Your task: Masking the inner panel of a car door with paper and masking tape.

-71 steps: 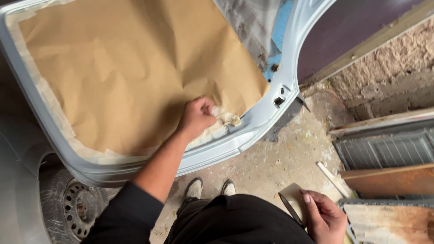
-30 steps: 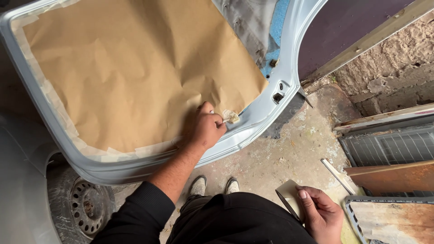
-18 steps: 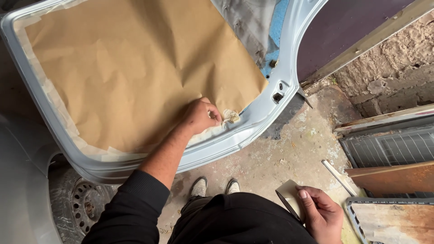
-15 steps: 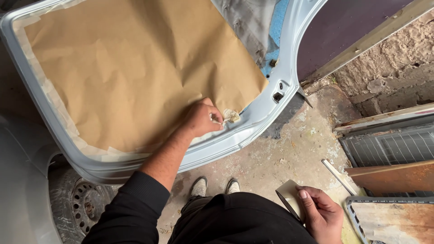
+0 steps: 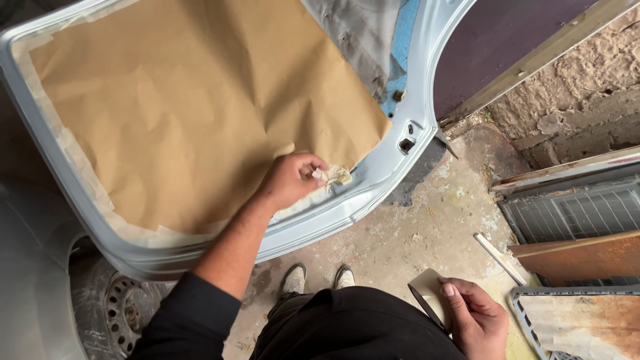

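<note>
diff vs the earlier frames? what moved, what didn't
The left hand shifted slightly along the lower edge of the brown masking paper, and its fingertips now pinch a crumpled wad of tape. The right hand kept holding the flat pale card low by the hip. Door panel and paper unchanged.

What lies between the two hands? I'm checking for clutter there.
Head view: the silver panel edge, bare stained concrete floor, two shoes; left hand, right hand.
</note>
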